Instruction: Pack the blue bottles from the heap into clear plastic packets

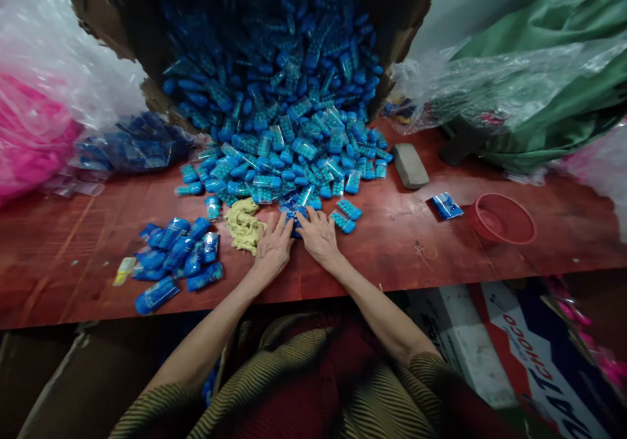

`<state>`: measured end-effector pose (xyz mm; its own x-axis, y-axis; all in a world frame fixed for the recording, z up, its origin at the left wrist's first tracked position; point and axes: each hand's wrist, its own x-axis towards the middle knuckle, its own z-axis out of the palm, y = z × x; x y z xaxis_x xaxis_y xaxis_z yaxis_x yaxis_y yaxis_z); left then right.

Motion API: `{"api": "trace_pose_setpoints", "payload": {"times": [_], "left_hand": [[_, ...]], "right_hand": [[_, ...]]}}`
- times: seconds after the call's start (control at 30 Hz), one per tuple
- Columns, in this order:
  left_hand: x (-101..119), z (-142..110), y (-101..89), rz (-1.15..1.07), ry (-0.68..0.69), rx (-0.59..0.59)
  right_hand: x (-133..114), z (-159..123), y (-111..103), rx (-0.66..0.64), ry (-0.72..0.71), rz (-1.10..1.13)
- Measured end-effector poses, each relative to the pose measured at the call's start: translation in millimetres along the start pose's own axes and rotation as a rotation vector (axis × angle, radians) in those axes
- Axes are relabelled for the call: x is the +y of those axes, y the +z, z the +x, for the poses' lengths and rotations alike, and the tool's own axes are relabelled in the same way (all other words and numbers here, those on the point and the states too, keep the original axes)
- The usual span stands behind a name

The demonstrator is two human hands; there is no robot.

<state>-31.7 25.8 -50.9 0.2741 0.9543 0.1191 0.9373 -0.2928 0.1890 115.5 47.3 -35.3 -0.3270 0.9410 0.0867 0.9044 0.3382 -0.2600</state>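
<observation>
Both hands are side by side at the front of the heap, fingers spread and pointing forward. My left hand (274,243) lies beside a lump of yellow-green putty-like material (243,225), its fingertips at the edge of some dark blue printed wrappers (292,207). My right hand (319,235) rests its fingertips on the other side of these wrappers; neither hand visibly grips them. Just ahead spreads a large heap of small clear containers with blue ends and blue beads inside (274,158). Two such containers (345,215) lie right of my right hand.
A torn cardboard box (105,17) spills the heap onto the red table (392,249). Several blue-wrapped pieces (179,249) lie at left. To the right are a grey block (410,166), a blue packet (445,206) and a red plastic basket (504,219). Plastic bags (44,125) flank the box.
</observation>
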Motion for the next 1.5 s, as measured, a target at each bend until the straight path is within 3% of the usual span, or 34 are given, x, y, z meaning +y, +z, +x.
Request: {"api": "trace_pose_setpoints", "payload": {"times": [0.1, 0.2, 0.37, 0.5, 0.63, 0.8, 0.9, 1.0, 1.17, 1.23, 1.3, 1.4, 1.5], "left_hand": [[-4.6, -2.5, 6.0, -0.021, 0.052, 0.011], [-1.8, -11.8, 7.6, -0.057, 0.012, 0.051], [7.2, -28.1, 5.2, -0.129, -0.026, 0.114], [10.4, -28.5, 5.8, -0.141, -0.014, 0.06], [9.9, -25.4, 6.3, -0.2, -0.032, 0.033], [12.4, -42.1, 2.3, -0.347, -0.056, 0.238], [18.8, -55.7, -1.2, -0.422, -0.12, 0.351], [26.5, -62.2, -4.9, -0.554, -0.203, 0.365], [39.7, -63.3, -14.9, -0.984, -0.546, 0.178], [41.7, -61.9, -19.8, -1.06, -0.607, 0.124], [37.3, -57.5, -23.3, -0.927, -0.52, 0.168], [16.9, -44.4, -22.1, -0.491, -0.313, 0.276], [-6.7, -30.6, -14.3, -0.265, -0.272, 0.171]], "right_hand": [[0.4, -10.7, 9.3, -0.007, -0.057, -0.02], [3.3, -20.3, 14.1, -0.013, -0.071, 0.006], [7.2, -26.3, -0.3, -0.072, -0.087, 0.058], [3.6, -27.4, -14.9, -0.095, -0.071, 0.084], [2.9, -28.5, -10.9, -0.059, -0.078, 0.041], [10.6, -33.1, 1.5, -0.027, -0.091, 0.09], [9.7, -36.1, 5.6, 0.021, -0.031, 0.107], [4.5, -38.3, 9.8, 0.065, 0.028, 0.124], [-1.3, -38.1, 6.7, 0.034, 0.024, 0.063], [-2.3, -36.8, 0.4, -0.005, 0.005, 0.051], [-4.3, -36.3, -5.7, -0.039, -0.003, 0.038], [-9.5, -39.1, -8.3, -0.076, -0.001, -0.034], [-12.6, -44.8, -5.2, -0.088, -0.001, -0.084]]}}
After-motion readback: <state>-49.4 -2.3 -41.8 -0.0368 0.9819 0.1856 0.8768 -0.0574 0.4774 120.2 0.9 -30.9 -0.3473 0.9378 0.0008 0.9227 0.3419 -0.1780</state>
